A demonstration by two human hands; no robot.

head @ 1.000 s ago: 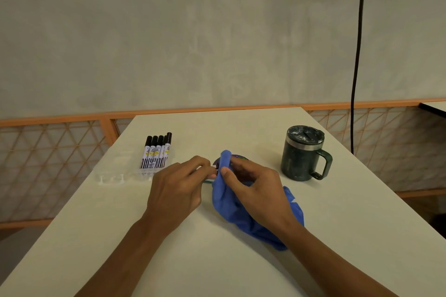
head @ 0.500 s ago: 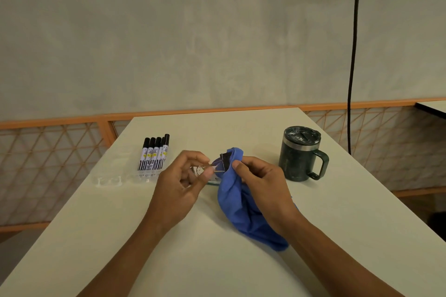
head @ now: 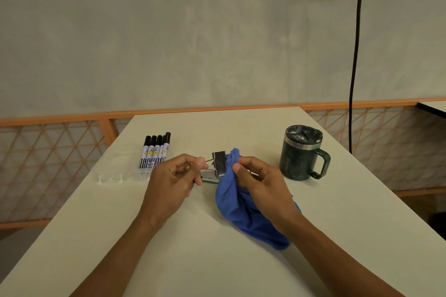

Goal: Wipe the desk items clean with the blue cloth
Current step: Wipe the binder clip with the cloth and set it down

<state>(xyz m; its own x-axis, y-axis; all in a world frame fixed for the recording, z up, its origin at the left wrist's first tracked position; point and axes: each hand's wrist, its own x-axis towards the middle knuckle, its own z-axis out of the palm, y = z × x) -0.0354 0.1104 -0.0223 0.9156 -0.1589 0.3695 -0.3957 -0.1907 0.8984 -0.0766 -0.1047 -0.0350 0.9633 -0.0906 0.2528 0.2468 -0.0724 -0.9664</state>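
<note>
My left hand [head: 172,177] pinches the wire handles of a black binder clip [head: 220,163] and holds it above the white table [head: 217,260]. My right hand [head: 259,184] grips the blue cloth [head: 243,210], with a fold of it pressed against the clip's right side. The rest of the cloth hangs down and trails onto the table under my right wrist. Part of a flat green-rimmed item [head: 209,180] shows on the table below the clip, mostly hidden by the cloth and my hands.
Several black markers [head: 155,150] lie side by side at the back left, next to a clear plastic tray [head: 113,177]. A dark green lidded mug [head: 301,153] stands to the right. A black cable [head: 354,55] hangs behind. Orange lattice railing flanks the table.
The clip rose off the table in my left hand and turned, so its black body now shows. My right hand with the cloth lifted along with it.
</note>
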